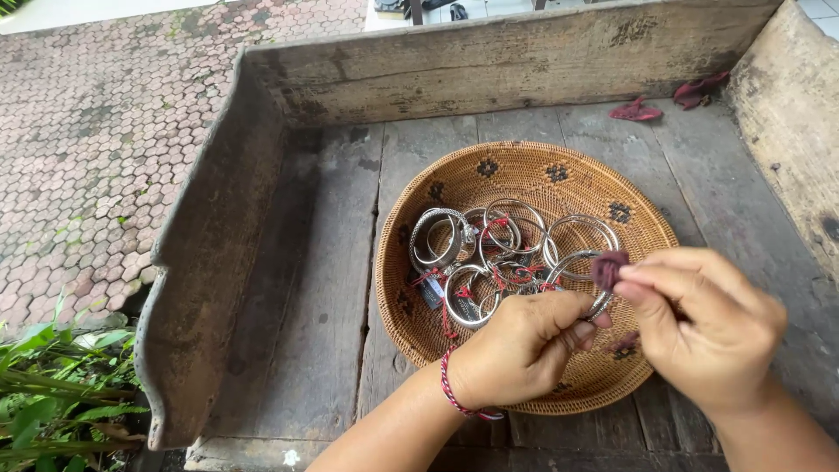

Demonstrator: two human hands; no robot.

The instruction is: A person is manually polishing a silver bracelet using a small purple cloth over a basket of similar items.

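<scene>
A round woven basket (533, 170) sits on a weathered wooden platform and holds several silver bangles (502, 249) tied with red threads and small tags. Over the basket's near right side, my right hand (708, 328) pinches a small dark red cloth piece (608, 268) between thumb and fingers. My left hand (524, 350), with a red and white cord bracelet on the wrist, is closed around a silver bangle (601, 303) just below the cloth. The two hands almost touch.
The wooden platform (332, 288) has raised plank walls at the back, left and right. Two dark red scraps (635, 111) lie by the back wall. Hexagonal paving (96, 131) and green leaves (52, 385) lie beyond the left wall.
</scene>
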